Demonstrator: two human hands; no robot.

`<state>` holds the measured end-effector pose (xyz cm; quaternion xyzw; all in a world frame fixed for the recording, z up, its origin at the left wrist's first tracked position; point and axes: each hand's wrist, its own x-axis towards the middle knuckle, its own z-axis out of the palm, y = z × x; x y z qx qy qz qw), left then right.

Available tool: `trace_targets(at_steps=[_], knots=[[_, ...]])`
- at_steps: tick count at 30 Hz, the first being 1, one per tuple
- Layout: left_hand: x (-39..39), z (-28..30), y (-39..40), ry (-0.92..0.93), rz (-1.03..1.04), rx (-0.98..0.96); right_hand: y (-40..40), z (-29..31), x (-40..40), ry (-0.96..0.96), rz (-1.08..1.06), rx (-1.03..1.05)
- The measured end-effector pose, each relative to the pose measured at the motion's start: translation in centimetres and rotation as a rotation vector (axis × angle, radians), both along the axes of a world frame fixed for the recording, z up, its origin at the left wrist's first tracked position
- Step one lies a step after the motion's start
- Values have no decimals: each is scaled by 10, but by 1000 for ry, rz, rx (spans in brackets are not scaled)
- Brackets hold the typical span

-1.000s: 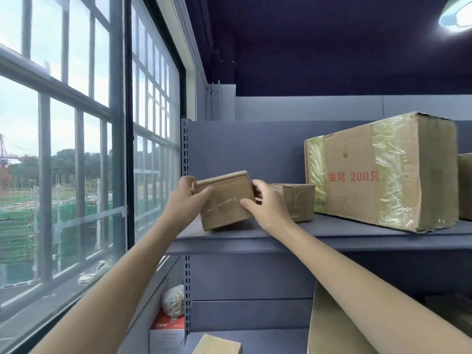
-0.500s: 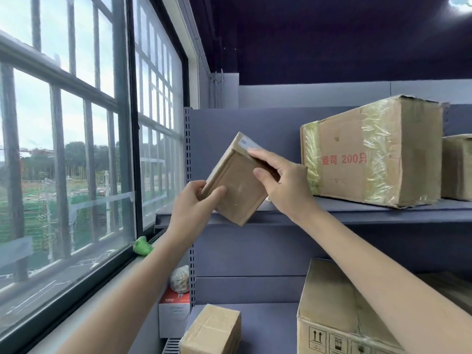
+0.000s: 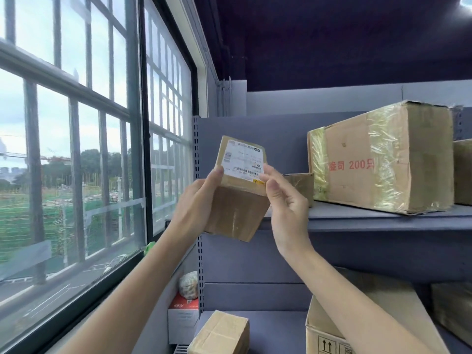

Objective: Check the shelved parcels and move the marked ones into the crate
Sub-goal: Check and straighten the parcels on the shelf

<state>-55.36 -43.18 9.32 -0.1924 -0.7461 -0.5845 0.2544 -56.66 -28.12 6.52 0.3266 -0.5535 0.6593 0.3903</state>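
Observation:
Both hands hold a small brown cardboard parcel point(image 3: 236, 205) in the air in front of the grey shelf point(image 3: 370, 221). Its top face, with a white shipping label point(image 3: 241, 160) and barcode, is tipped toward me. My left hand point(image 3: 195, 205) grips its left side, thumb on the label's edge. My right hand point(image 3: 286, 200) grips its right side, thumb and fingertips at the label's lower right corner. Behind my right hand another small parcel point(image 3: 300, 183) rests on the shelf. No crate is in view.
A large taped carton with red print point(image 3: 380, 159) fills the shelf's right part, another box point(image 3: 462, 172) beside it. On the lower shelf lie a small parcel point(image 3: 221, 333) and a big carton point(image 3: 329, 335). A large window point(image 3: 76, 149) runs along the left.
The parcel was lifted off the shelf and turned in both hands; the labelled face, edge-on before, now faces me. My view has dropped, showing more of the lower shelf.

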Motion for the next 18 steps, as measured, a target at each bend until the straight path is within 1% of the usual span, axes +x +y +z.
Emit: trace_targets(at_steps=[1, 2, 4, 5, 6, 8, 12, 15, 18], knots=[[0, 0, 1, -13, 34, -2, -1, -1, -2, -42, 12, -54], [1, -1, 2, -34, 67, 1, -2, -2, -4, -115, 29, -59], [0, -4, 2, -88, 77, 37, -3, -2, -7, -272, 104, 21], [1, -6, 1, -102, 58, 64, -3, -1, -8, -315, 153, 77], [2, -9, 1, -97, 39, 86, -2, -1, -8, -317, 178, 141], [5, -11, -3, -61, 5, 124, -1, 0, -5, -267, 208, 217], [6, -10, -7, 9, -132, 195, 2, 4, 1, -139, 212, 265], [4, -3, -10, 114, -194, 248, 7, 16, 4, -57, 46, 357], [-5, 6, -13, 162, -172, 362, 11, 30, 0, 16, -183, 417]])
